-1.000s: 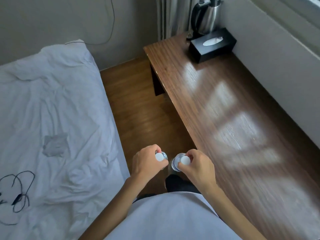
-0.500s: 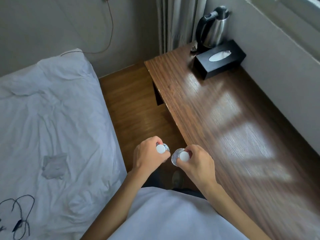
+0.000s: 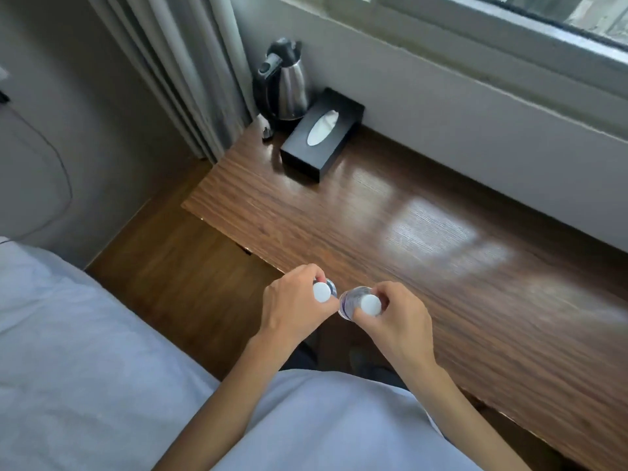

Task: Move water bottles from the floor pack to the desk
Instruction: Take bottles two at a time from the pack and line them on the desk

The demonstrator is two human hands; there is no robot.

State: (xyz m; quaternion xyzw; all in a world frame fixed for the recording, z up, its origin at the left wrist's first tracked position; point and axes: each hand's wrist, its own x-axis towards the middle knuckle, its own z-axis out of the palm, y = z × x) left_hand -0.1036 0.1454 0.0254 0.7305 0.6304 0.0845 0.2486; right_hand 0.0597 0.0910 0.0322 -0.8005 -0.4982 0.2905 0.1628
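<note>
Nearest, at the desk's (image 3: 441, 266) front edge, the left hand (image 3: 292, 309) has its fingers curled round the neck of one clear water bottle (image 3: 331, 289) with a white cap (image 3: 321, 292), and the right hand (image 3: 397, 322) pinches a second water bottle (image 3: 348, 300) just under its own white cap (image 3: 370, 305); both bottles hang upright side by side, close together, over the floor just short of the desk. Farther back on the desk, toward its far left corner, a black tissue box (image 3: 323, 134) lies just in front of a steel electric kettle (image 3: 285, 86).

No readable text, label, brand or number shows on anything in view.
</note>
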